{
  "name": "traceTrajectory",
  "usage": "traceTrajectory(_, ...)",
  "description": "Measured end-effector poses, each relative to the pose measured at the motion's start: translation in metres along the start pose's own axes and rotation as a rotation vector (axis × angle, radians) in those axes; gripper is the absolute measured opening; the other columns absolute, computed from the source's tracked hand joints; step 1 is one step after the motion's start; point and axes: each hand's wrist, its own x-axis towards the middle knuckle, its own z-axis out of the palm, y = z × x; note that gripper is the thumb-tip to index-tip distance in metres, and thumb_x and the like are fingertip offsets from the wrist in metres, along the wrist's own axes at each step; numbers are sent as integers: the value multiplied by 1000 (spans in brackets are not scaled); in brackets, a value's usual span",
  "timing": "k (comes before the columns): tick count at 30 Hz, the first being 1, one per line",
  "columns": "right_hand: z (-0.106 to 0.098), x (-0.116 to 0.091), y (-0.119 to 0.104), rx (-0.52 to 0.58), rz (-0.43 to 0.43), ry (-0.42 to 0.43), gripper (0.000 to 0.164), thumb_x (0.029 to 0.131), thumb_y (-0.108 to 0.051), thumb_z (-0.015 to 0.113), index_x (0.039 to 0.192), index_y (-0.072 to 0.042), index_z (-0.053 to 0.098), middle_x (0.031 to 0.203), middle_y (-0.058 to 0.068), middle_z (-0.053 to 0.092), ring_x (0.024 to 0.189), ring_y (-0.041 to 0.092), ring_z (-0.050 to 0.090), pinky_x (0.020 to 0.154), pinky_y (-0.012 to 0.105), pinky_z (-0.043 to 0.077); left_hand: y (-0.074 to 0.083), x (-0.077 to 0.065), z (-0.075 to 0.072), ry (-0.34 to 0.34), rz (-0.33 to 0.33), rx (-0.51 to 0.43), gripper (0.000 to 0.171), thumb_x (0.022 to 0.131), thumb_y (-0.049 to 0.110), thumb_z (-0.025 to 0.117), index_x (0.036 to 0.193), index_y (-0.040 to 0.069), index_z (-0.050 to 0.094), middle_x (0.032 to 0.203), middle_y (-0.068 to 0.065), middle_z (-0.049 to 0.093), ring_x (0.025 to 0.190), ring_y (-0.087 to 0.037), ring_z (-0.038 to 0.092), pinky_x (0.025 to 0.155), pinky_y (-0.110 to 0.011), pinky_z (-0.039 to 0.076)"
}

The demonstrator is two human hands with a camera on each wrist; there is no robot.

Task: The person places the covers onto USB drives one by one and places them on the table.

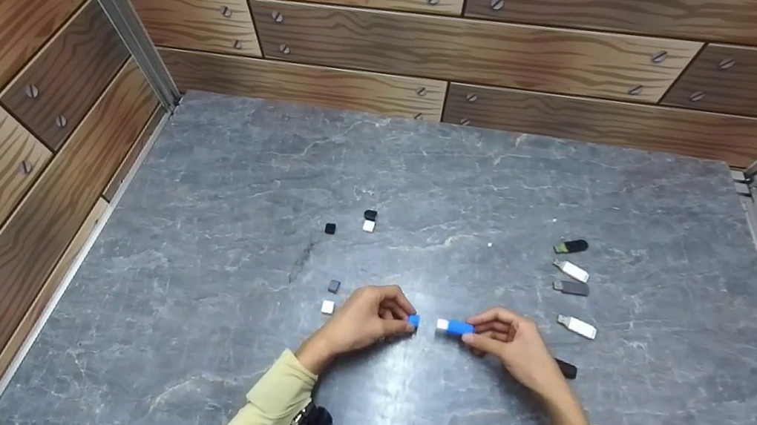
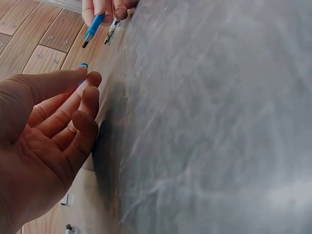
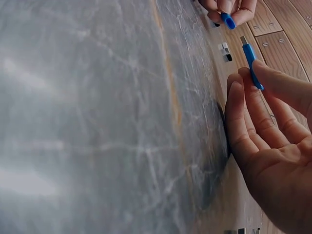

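Note:
Between thumb and fingertips my left hand [image 1: 366, 318] pinches a small blue cap [image 1: 413, 320]; its hollow end shows in the right wrist view, where the blue cap [image 3: 229, 21] faces the drive. My right hand [image 1: 512, 345] pinches a blue USB flash drive [image 1: 459, 328] by its rear end, with the bare metal plug pointing left at the cap. A short gap parts cap and plug, both held over the middle of the table. In the left wrist view the blue USB flash drive [image 2: 93, 29] appears beyond the left fingertips.
Uncapped USB drives lie on the right: a black and green one [image 1: 571, 246], white ones [image 1: 576, 326], a grey one [image 1: 572, 288] and a black one [image 1: 567, 369] partly behind my right hand. Loose black [image 1: 330, 228], white [image 1: 327, 307] and grey caps [image 1: 334, 286] lie left on the marbled table [image 1: 195, 335].

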Motion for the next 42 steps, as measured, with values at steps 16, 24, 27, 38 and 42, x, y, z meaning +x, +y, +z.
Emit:
traceTrajectory(16,9,1,-5,14,-6,-32,36,92,-7,80,118,14,66,107,20,77,84,4,73,75,21,61,3,-4,4,-11,-9,-49,19,91,7,79,109,2,75,95,-13,80,63,-4,58,54,-15,46)
traceTrajectory(24,12,1,-4,35,-20,-41,37,92,-5,79,118,16,64,107,24,76,83,5,73,77,22,62,6,-4,5,-20,-18,-67,17,91,5,79,108,4,75,95,-15,79,64,-7,59,54,-15,45)
traceTrajectory(27,13,1,-4,37,-32,-41,36,92,-4,79,117,16,65,106,24,76,82,5,73,77,22,62,6,-5,7,-27,-27,-78,18,91,6,79,109,4,75,96,-14,79,66,-9,60,54,-15,46)
traceTrajectory(38,17,-1,-5,17,-30,-36,33,91,-7,80,115,12,67,96,1,78,82,5,73,73,21,61,5,-5,9,-34,-25,-92,19,91,5,80,108,3,74,95,-15,79,67,-13,60,53,-15,46)
traceTrajectory(42,17,0,-5,1,-25,-38,34,91,-9,81,115,12,67,100,11,78,83,5,73,74,21,60,5,-5,9,-30,-24,-83,18,91,5,80,108,4,75,95,-15,79,66,-11,61,54,-15,46)
